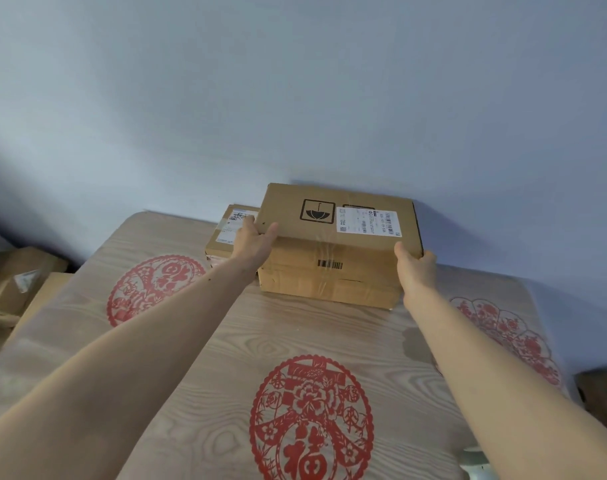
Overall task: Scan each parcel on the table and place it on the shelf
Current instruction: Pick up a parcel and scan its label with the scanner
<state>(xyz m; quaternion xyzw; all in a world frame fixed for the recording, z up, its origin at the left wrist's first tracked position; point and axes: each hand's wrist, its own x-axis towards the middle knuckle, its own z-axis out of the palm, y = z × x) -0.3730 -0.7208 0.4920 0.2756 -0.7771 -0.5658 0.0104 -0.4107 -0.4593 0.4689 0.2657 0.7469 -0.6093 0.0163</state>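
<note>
Nearest the lens, at the lower right edge, sat a pale rounded object (477, 465), cut off by the frame; possibly the scanner, but too little showed to tell. It lay well behind the right forearm, on the table (226, 341), whose wood-grain cover carried red paper-cut medallions.

Head view, only one given. Both arms reached forward to the far end of the table, against the blue-grey wall (295, 81). Left hand (255, 239) gripped the top parcel (340, 216) at its left end, thumb over the upper edge, fingers tucked out of sight beyond. Right hand (414, 263) gripped the near right corner, fingers curled round the side. Judged a two-handed hold because the box was broad and flat; ends gave the steadiest purchase.

Top parcel spanned the gap between the hands, long axis running left to right, top face tilted toward the camera, near edge lower. Shipping label (366, 221) and umbrella mark faced up, label nearer the right hand. That orientation suits a scan.

Under it rested a lower box (329, 278), barcode on its near face. Just beyond the left hand lay a smaller labelled parcel (226, 233). More cardboard (11, 282) stood well left of the left arm, off the table. No shelf in view.
</note>
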